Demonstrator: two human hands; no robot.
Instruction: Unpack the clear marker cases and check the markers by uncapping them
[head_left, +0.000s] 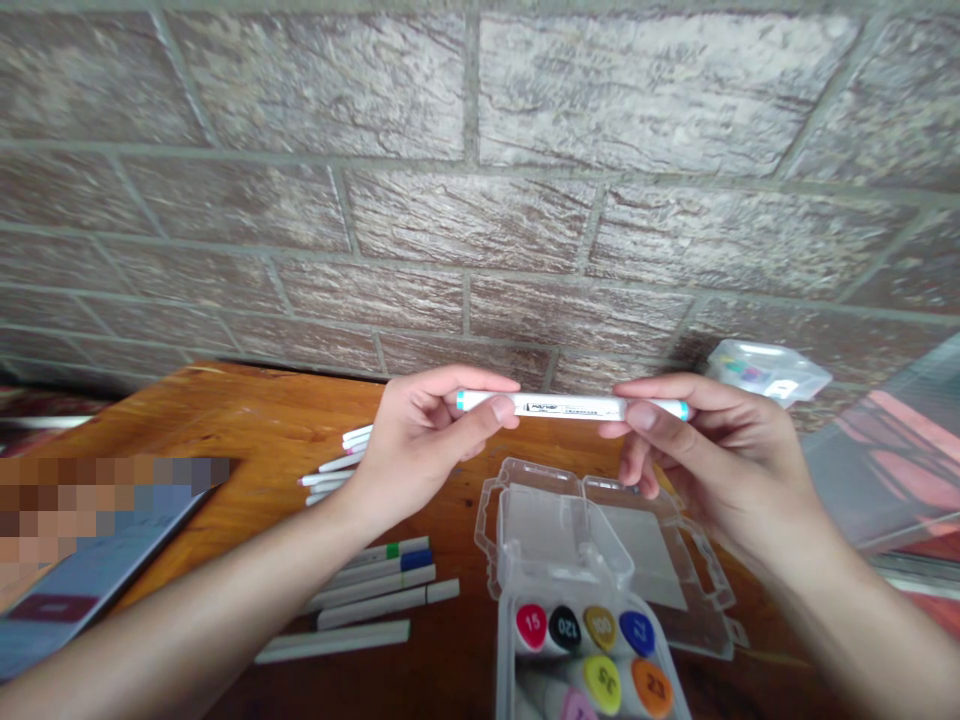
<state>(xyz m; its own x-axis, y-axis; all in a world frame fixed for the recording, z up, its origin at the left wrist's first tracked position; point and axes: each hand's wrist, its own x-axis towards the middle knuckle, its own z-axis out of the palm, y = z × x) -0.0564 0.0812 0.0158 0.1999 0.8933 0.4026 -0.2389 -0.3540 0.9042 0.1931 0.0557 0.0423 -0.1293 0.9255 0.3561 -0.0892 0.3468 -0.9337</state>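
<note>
A white marker [570, 405] with light blue ends is held level above the table, its printed label facing me. My left hand [427, 430] pinches it near the left end between thumb and fingers. Toward the other end, my right hand [697, 430] grips it the same way. Below my right hand stands a clear plastic case [506, 650] with its lid [540, 530] swung back. Upright markers fill it, their coloured, numbered caps showing, among them a red cap [531, 626] and an orange cap [652, 686].
Several loose white markers [386, 603] lie on the wooden table [247, 410], some partly behind my left arm. A tablet-like screen [90, 590] is at the left. At the back right is a clear plastic container [769, 370]. A brick wall [465, 220] borders the table.
</note>
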